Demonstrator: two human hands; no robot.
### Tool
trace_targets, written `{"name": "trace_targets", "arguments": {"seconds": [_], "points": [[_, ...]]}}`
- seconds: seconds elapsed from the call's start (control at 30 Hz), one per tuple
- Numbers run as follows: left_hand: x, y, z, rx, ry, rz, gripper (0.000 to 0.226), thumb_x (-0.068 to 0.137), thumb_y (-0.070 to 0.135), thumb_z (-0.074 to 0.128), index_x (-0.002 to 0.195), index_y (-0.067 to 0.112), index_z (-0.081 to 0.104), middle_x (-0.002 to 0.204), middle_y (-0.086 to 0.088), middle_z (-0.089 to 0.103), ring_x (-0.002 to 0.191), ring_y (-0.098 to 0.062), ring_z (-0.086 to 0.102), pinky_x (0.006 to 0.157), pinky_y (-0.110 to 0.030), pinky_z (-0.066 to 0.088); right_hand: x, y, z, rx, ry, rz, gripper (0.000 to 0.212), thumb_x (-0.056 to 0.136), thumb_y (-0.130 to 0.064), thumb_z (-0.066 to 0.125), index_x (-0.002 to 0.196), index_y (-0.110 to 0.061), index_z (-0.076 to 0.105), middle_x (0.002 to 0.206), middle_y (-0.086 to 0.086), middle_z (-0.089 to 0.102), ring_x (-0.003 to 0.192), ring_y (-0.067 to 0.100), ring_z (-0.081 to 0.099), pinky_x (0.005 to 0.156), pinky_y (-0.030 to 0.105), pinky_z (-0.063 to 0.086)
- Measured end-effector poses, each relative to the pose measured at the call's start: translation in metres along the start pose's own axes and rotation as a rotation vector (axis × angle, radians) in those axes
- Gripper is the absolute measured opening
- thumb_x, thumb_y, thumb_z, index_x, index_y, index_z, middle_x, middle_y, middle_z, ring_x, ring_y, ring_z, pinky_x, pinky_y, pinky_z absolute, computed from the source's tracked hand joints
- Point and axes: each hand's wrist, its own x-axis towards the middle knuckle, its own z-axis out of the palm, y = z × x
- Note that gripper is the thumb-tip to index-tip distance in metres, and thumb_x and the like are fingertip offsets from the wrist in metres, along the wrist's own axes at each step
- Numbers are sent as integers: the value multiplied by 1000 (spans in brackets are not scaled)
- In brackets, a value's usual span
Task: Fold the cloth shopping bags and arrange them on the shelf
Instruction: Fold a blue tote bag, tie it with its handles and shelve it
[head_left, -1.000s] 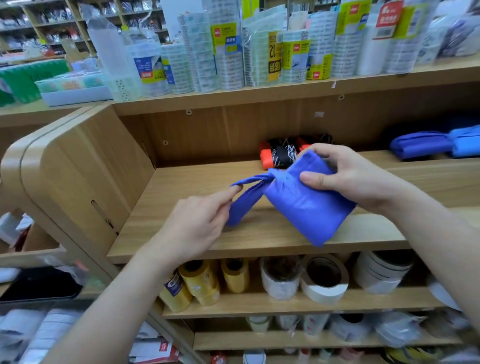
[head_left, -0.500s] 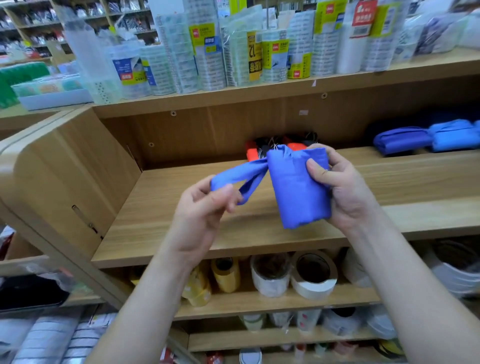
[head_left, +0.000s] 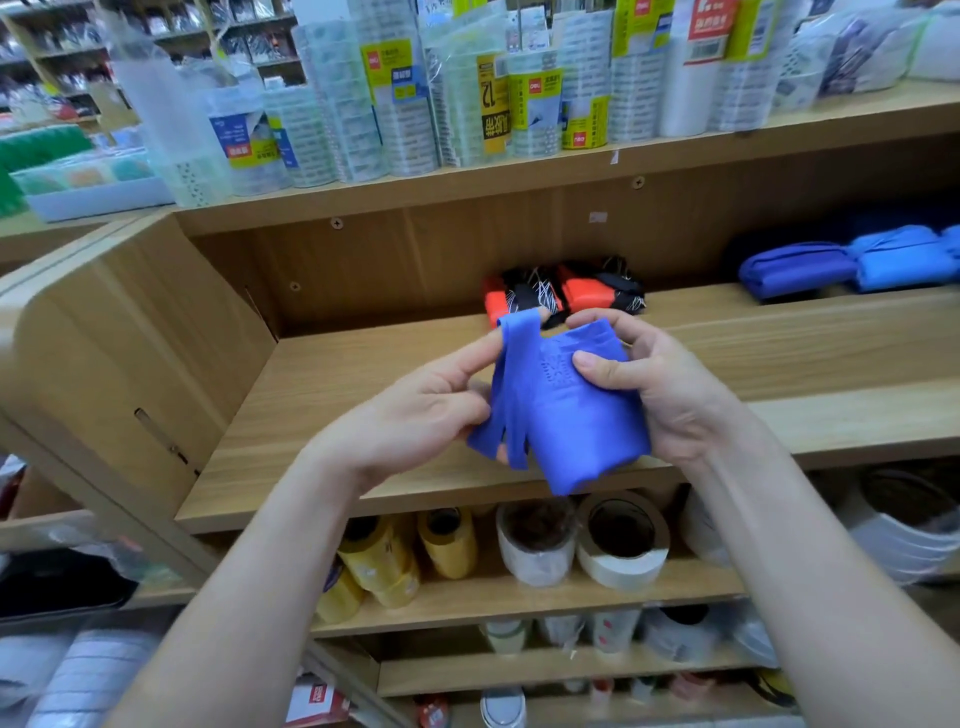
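Left hand (head_left: 415, 415) pinches the straps (head_left: 511, 374), grip curled tight. Right hand (head_left: 660, 384) wraps its grip round the folded blue bag (head_left: 582, 431), thumb on front. Bag's held above the wooden shelf (head_left: 337, 405), 2 orange-black bundles (head_left: 566, 291) behind.

Two hands — left hand (head_left: 415, 415), right hand (head_left: 670, 395). One blue bag (head_left: 576, 426) in them. Folded on the shelf (head_left: 779, 364): two orange-black bags (head_left: 582, 293), two blue folded bags (head_left: 795, 270) — possibly a third, cut off.
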Motion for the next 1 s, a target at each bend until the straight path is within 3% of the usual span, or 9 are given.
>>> {"name": "trace_targets", "arguments": {"seconds": [0.13, 0.27, 0.4, 0.5, 0.6, 0.67, 0.73, 0.87, 1.0], "points": [[1, -5, 13, 110, -65, 24, 82, 88, -11, 49, 135, 53, 35, 107, 20, 68, 89, 3, 61, 82, -13, 47, 3, 6, 5, 62, 204, -44, 25, 80, 8, 63, 93, -13, 65, 79, 3, 73, 68, 16, 69, 62, 27, 58], [-5, -14, 39, -40, 167, 94, 76, 76, 0, 61, 136, 42, 41, 128, 4, 62, 107, -9, 64, 84, -19, 50, 8, 9, 8, 168, 417, -121, 20, 86, 8, 60, 95, -10, 65, 85, 8, 72, 76, 22, 69, 70, 33, 60], [4, -26, 68, -222, 507, 220, 52, 79, 4, 73, 124, 26, 57, 116, 9, 67, 104, -4, 64, 82, -15, 48, 10, 18, 22, 212, 609, -210, 22, 86, 8, 61, 86, -12, 67, 86, 8, 71, 80, 23, 67, 82, 44, 57], [11, -27, 74, -209, 571, 236, 32, 83, 8, 73, 108, 26, 61, 101, 13, 70, 92, -3, 65, 77, -15, 49, 10, 24, 29, 184, 738, -288, 22, 88, 7, 61, 86, -14, 66, 88, 9, 69, 80, 21, 66, 88, 51, 55], [14, -28, 64, -140, 605, 237, 25, 85, 10, 73, 100, 28, 62, 98, 1, 73, 89, -13, 68, 79, -25, 54, 7, 27, 27, -15, 635, -369, 20, 89, -4, 66, 100, -20, 60, 101, 7, 67, 89, 18, 64, 93, 52, 53], [13, -28, 54, -157, 607, 243, 24, 86, 9, 71, 100, 26, 61, 95, -4, 74, 84, -14, 69, 75, -24, 55, 2, 25, 17, -206, 384, -308, 42, 78, -25, 78, 110, -33, 53, 112, -1, 66, 99, 14, 65, 88, 41, 57], [13, -28, 47, -203, 570, 228, 23, 88, 6, 69, 102, 21, 60, 92, -6, 75, 81, -14, 70, 72, -22, 54, -2, 22, 9, -258, 217, -231, 66, 62, -30, 87, 116, -38, 49, 118, -4, 65, 106, 13, 66, 82, 32, 57], [22, -29, 52, -370, 542, 241, 18, 84, 10, 71, 99, 16, 63, 99, -8, 73, 91, -16, 66, 83, -27, 52, 0, 25, 15, -83, 357, -366, 64, 62, 0, 83, 112, -25, 53, 123, 14, 63, 109, 30, 65, 85, 44, 58], [31, -30, 58, -352, 614, 290, 6, 82, 22, 71, 84, 16, 70, 111, -11, 58, 103, -12, 57, 92, -26, 46, 6, 28, 24, 79, 575, -439, 63, 70, 16, 74, 118, -15, 47, 123, 18, 60, 105, 30, 66, 88, 47, 57]]}}
